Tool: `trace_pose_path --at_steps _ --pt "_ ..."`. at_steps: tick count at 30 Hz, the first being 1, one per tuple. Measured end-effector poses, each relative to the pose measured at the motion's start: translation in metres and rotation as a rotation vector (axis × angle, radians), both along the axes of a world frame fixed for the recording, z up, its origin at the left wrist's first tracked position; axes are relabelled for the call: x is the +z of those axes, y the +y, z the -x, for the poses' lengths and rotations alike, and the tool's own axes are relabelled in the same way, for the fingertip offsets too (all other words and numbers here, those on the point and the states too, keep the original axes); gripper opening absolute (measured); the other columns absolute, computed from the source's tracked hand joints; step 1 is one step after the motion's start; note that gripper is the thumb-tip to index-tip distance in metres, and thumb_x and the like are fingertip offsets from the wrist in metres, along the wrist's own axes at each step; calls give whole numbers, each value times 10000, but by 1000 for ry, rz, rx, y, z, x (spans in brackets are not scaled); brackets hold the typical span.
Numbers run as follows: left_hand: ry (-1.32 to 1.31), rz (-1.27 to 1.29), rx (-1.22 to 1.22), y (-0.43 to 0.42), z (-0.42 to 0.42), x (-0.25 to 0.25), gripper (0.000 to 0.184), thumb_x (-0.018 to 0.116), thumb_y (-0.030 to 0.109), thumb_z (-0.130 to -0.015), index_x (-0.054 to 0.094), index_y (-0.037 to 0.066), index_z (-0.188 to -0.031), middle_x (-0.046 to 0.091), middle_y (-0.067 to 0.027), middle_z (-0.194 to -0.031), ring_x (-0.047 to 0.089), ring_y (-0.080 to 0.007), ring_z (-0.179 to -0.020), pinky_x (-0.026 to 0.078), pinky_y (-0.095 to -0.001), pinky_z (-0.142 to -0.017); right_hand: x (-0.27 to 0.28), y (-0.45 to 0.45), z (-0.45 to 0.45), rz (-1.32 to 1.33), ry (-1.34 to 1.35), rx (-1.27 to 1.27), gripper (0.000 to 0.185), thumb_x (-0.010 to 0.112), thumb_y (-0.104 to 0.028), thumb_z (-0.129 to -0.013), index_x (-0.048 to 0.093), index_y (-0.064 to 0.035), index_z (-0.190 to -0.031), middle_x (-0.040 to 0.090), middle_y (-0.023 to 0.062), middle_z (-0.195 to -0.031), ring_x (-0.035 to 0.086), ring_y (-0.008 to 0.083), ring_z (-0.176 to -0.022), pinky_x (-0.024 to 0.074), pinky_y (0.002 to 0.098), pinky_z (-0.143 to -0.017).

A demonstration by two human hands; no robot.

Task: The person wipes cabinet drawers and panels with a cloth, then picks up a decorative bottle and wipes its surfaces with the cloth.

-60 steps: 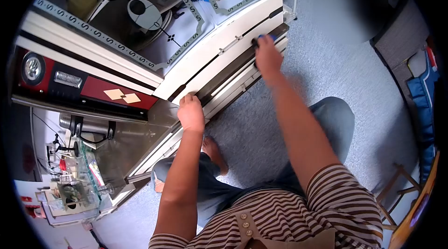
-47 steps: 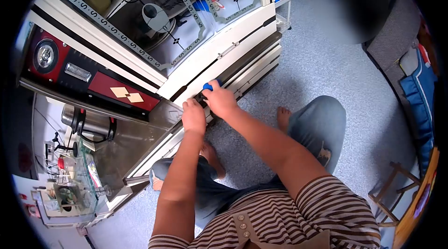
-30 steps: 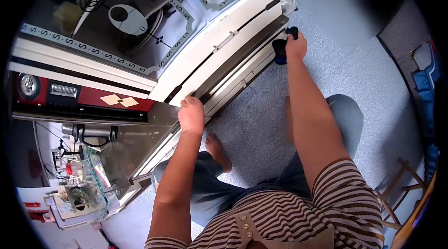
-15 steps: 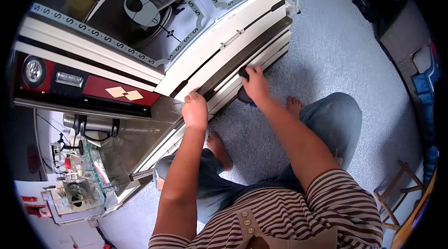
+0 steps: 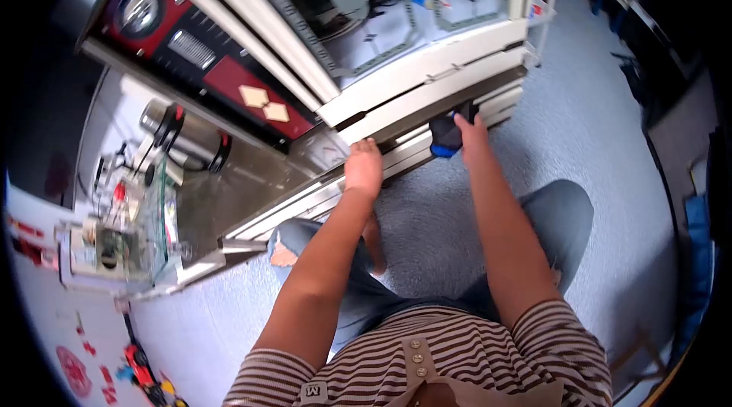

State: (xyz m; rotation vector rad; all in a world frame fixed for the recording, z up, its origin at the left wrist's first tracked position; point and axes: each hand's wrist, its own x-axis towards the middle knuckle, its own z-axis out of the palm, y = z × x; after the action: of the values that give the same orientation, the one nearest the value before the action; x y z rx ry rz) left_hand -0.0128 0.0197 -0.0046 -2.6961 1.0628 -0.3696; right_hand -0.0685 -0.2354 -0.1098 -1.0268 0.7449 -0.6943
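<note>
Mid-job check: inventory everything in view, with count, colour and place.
Cabinet: 1, white, glass-fronted, upper centre
Panel: 1, red and black, upper left
Counter: 1, dark, left of centre
Flask: 1, silver and black, left
Rack: 1, white, upper right
Floor: 1, grey-blue, centre
Clutter: uncounted, mixed colours, both sides, blurred
Held item: 1, black and blue, centre
Shirt: 1, brown-and-white striped, bottom
Jeans: 1, blue, bottom
Left hand: 1, bare, cabinet edge
Right hand: 1, bare, on held item
</note>
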Motion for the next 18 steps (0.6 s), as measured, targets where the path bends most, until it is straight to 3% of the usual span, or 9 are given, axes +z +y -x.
trace_pose_path --at_steps 2,5,8,10,12,13,15,16,18 --pt "-33 -35 21 1 6 -2 302 557 105 -936 637 -34 -1192 678 -146 -1092 637 -288 -1031 558 -359 -877 -3 37 11 -81 0 286 489 706 -140 -909 583 25 -1352 685 134 -1193 659 230 -1028 509 351 -922" --pt "80 107 36 11 2 1 387 570 56 -892 595 -23 -1270 653 -170 -1154 636 -344 -1098 570 -402 -899 37 96 32 -69 101 679 472 707 -102 -900 604 -8 -1351 697 83 -1165 665 187 -1008 516 342 -911" --pt "289 250 -66 24 0 21 368 583 71 -883 684 62 -1237 682 -178 -1240 656 -352 -1131 544 -458 -943 63 110 31 -94 70 683 446 677 -96 -917 599 -11 -1348 690 93 -1188 662 188 -1026 517 334 -903" --pt "392 256 36 43 3 34 349 583 96 -895 699 83 -1224 694 -181 -1215 665 -354 -1112 542 -465 -944 81 114 33 -44 90 688 459 671 -96 -921 587 -15 -1366 685 99 -1200 661 188 -1034 515 332 -904" --pt "481 250 116 66 4 47 333 592 173 -920 720 136 -1225 720 -179 -1139 684 -368 -1055 545 -470 -932 102 116 34 242 148 729 456 671 -111 -922 576 -2 -1354 677 118 -1210 663 215 -1050 518 346 -901" --pt "478 279 131 76 -1 54 333 592 173 -920 720 136 -1225 720 -179 -1139 684 -368 -1055 545 -470 -932 116 121 32 268 153 748 456 671 -111 -922 576 -2 -1354 677 118 -1210 663 215 -1050 518 346 -901" --pt "498 167 201 99 -10 68 343 606 210 -917 718 157 -1237 716 -171 -1162 682 -366 -1068 548 -470 -934 144 137 28 590 271 781 413 676 -128 -917 587 15 -1294 685 139 -1152 666 242 -1038 516 361 -892" --pt "494 196 214 109 -14 75 343 606 210 -917 718 157 -1237 716 -171 -1162 682 -366 -1068 548 -470 -934 158 139 24 716 202 895 401 692 -148 -887 594 18 -1239 697 193 -1109 682 322 -1025 517 391 -890" --pt "466 149 232 131 -20 90 337 618 240 -913 722 152 -1221 717 -170 -1160 680 -364 -1081 550 -473 -941 183 149 9 955 222 1014 395 693 -153 -874 599 11 -1221 693 214 -1093 674 361 -1026 516 414 -887"
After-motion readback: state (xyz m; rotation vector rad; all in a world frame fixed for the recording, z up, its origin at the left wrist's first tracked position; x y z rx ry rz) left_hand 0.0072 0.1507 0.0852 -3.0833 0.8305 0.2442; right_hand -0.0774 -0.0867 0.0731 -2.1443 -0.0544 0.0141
